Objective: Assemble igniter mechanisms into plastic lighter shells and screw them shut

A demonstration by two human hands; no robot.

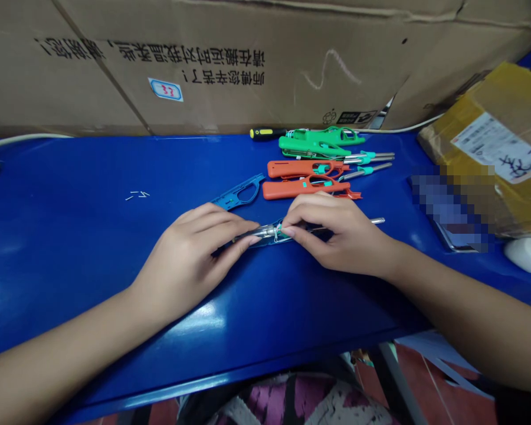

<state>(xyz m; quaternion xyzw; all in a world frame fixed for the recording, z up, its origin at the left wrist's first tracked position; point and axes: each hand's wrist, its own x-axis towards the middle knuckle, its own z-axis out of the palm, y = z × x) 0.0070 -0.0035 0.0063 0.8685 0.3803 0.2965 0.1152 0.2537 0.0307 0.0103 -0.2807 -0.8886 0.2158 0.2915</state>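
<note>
Between my two hands lies an opened blue utility lighter, its clear fuel tank (268, 232) and small teal and white parts showing in the shell. My left hand (186, 260) pinches the tank end between thumb and fingers. At the middle of the lighter, my right hand (340, 236) has thumb and forefinger closed on a small teal part; its exact shape is hidden. The lighter's metal tube (377, 221) sticks out beyond my right hand. Just behind my left fingers rests the other blue shell half (236, 196), its inner side up.
Behind my hands lie orange lighters (303, 190), green lighters (321, 144) and a yellow-black screwdriver (268, 134). Several small screws (138, 195) are at left. A phone (458, 215), taped parcel (500, 147) and white rounded object (528, 255) stand right. A cardboard box (194, 106) walls the back.
</note>
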